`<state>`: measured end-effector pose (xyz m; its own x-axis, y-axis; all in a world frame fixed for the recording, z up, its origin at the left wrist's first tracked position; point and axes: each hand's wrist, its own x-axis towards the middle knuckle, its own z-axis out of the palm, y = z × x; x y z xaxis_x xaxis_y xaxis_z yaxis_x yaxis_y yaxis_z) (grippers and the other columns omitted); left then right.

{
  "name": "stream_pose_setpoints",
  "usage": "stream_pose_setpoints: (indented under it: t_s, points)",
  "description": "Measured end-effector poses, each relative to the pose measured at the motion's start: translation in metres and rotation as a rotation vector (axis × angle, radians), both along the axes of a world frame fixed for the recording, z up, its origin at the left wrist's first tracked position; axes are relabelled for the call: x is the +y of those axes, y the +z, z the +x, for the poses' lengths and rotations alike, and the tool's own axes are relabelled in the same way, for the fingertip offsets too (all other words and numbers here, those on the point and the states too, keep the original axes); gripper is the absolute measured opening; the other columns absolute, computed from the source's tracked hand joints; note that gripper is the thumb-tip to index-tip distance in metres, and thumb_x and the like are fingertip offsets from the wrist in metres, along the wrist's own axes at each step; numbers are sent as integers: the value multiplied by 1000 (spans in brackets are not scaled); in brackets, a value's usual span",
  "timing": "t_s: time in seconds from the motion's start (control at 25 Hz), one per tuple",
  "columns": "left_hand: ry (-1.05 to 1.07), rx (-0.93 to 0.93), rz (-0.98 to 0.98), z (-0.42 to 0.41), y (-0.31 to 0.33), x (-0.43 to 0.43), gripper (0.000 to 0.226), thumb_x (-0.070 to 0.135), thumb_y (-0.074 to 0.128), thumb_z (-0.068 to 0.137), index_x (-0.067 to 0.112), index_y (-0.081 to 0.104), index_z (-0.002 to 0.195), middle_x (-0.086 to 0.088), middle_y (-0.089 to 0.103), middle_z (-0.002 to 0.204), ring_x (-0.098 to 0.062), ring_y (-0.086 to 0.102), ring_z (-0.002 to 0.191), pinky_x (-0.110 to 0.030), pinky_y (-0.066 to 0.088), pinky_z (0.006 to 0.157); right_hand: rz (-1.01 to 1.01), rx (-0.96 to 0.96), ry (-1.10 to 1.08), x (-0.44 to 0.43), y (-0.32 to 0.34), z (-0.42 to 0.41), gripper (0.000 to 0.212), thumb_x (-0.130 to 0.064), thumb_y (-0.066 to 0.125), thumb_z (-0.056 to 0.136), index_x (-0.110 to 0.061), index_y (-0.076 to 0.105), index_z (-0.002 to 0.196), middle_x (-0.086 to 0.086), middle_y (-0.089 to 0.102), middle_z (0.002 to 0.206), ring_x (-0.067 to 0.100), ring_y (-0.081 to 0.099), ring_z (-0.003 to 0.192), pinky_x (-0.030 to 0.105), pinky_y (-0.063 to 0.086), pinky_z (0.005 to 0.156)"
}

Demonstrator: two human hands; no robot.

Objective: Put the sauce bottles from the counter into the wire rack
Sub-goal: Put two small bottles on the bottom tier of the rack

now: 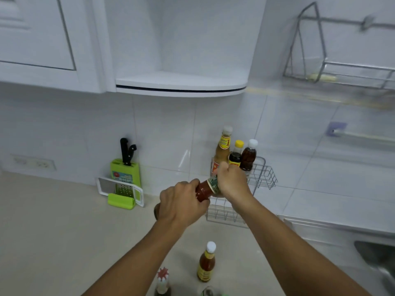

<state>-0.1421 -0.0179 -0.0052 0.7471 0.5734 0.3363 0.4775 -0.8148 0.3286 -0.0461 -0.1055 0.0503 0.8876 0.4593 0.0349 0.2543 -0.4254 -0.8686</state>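
A red sauce bottle with a green-and-white label is held tilted in the air just in front of the wire rack. My left hand grips its lower end and my right hand grips its labelled part. Three bottles stand in the rack by the tiled wall: a tall tan one, a dark one with a yellow cap and a brown one with a white cap. On the counter near me stand an orange sauce bottle, a bottle with a red star-shaped cap and another bottle top.
A green knife block with black-handled knives and a grater lean against the wall at the left. A steel sink lies at the right. Overhead are white cabinets, a curved shelf and a hanging dish rack.
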Motion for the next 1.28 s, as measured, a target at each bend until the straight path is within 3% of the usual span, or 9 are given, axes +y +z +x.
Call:
stream_pose_setpoints:
  t_s: [0.08, 0.2, 0.28, 0.64, 0.72, 0.84, 0.96, 1.12, 1.28]
  points:
    - [-114, 37, -235, 2, 7, 1, 26, 48, 65, 67, 25, 60, 80, 3, 68, 72, -23, 65, 68, -32, 51, 65, 97, 284, 13, -10, 5, 5, 31, -24, 42, 102, -7, 66, 113, 20, 72, 104, 34, 72, 95, 55, 64, 83]
    - [-516, 93, -1064, 1, 18, 5, 13, 18, 68, 70, 9, 63, 76, -13, 66, 67, -29, 62, 58, -42, 57, 65, 191, 95, 366, -33, 14, 15, 24, -19, 50, 103, -16, 65, 121, 11, 80, 101, 25, 77, 100, 45, 62, 92]
    - [-676, 154, -1293, 4, 23, 1, 16, 9, 65, 71, -2, 60, 83, -22, 61, 69, -32, 59, 58, -41, 54, 64, 300, 37, 480, -39, 20, 18, 30, 0, 46, 99, -6, 70, 116, 18, 81, 96, 28, 79, 96, 39, 62, 92]
    - [-91, -110, -311, 50, 20, -53, 30, 52, 63, 66, 33, 63, 89, 5, 66, 77, -21, 62, 73, -33, 51, 66, 518, 58, -147, -36, 17, 42, 24, -9, 53, 90, -8, 76, 84, 13, 71, 57, 29, 74, 54, 38, 63, 61]
    - [-117, -137, -350, 57, 17, -53, 28, 51, 64, 67, 34, 62, 90, 5, 65, 77, -20, 62, 74, -33, 53, 68, 514, 96, -111, -36, 15, 49, 13, -11, 60, 91, -12, 71, 98, 7, 74, 62, 27, 78, 65, 38, 63, 65]
    - [-196, -120, -500, 67, 10, -39, 29, 49, 68, 65, 33, 61, 89, 6, 66, 77, -16, 64, 72, -36, 58, 68, 465, 294, 3, -43, -2, 69, 46, -24, 77, 82, -22, 57, 124, -3, 73, 95, 21, 74, 92, 37, 57, 76]
    - [-165, -44, -508, 82, -10, -25, 52, 49, 75, 63, 33, 45, 102, 8, 62, 88, -18, 66, 78, -36, 58, 67, 193, 373, 146, -55, -32, 85, 53, -47, 85, 73, -24, 65, 117, 3, 76, 100, 19, 66, 72, 32, 48, 57]
    - [-255, -51, -560, 108, -48, -14, 80, 42, 85, 61, 28, 25, 112, 1, 62, 102, -21, 68, 87, -43, 62, 73, 169, 429, 230, -54, -64, 98, 25, -21, 83, 83, -14, 75, 106, 15, 81, 93, 24, 70, 61, 39, 63, 64]
    - [-385, 51, -742, 124, -88, 22, 101, 12, 88, 67, 35, 17, 135, -2, 51, 129, -21, 58, 115, -29, 57, 87, 116, 161, 113, -46, -105, 126, 28, -16, 89, 76, -14, 77, 101, 7, 82, 88, 25, 80, 75, 42, 66, 80]
